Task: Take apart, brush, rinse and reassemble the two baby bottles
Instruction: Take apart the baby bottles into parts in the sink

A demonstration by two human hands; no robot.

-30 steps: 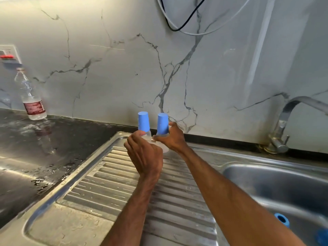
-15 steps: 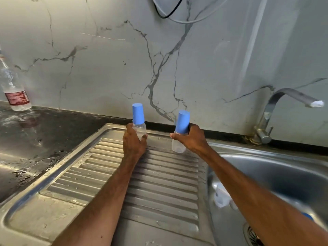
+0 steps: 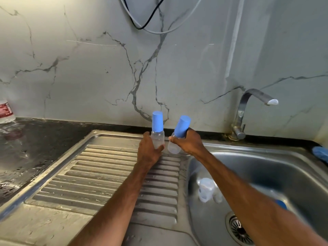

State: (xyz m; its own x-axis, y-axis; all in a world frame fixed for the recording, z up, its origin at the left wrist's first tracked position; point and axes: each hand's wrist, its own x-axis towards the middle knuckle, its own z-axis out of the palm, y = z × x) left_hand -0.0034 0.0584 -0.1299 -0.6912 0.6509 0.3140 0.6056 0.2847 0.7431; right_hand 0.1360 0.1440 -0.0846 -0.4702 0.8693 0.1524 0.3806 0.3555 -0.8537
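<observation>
Both baby bottles are at the far end of the drainboard (image 3: 99, 176), just left of the sink basin (image 3: 276, 176). The left hand (image 3: 149, 151) has its fingers wrapped around the clear body of the left bottle (image 3: 157, 137), which stands upright. The right hand (image 3: 189, 142) is closed around the neck of the right bottle (image 3: 174, 147), which tilts toward the basin, base lifted.

If you're starting the take-apart here, I'd pin the clear body with one hand and pull the blue cap (image 3: 182, 126) straight off. Work over the basin so small parts land there, near the clear piece (image 3: 205, 189) in it.
</observation>
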